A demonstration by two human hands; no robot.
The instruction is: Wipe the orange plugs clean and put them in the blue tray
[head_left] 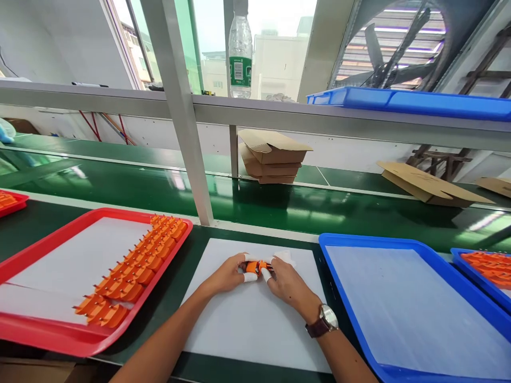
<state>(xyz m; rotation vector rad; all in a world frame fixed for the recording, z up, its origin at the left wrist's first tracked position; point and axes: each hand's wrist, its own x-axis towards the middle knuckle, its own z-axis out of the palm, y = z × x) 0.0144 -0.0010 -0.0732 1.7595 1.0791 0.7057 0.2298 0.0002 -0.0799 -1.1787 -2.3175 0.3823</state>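
Observation:
Over a white sheet [255, 324] on the green bench, both hands meet at a small orange plastic part [253, 267] with dark bits on it. My left hand [228, 272] pinches its left end between thumb and fingers. From the other side my right hand [285, 282] is closed on the part's right end. White covers wrap the thumb and fingertips of each hand. What exactly lies under the right fingertips is partly hidden. A wristwatch [324, 320] is on the right wrist.
To the left, a red tray [88, 343] holds rows of orange parts [139, 266]. At right stands a blue tray [351, 319] lined with white, beside another blue tray [459, 260] with orange parts. Behind are a metal post [183, 111], cardboard boxes [275, 157] and a bottle [240, 53].

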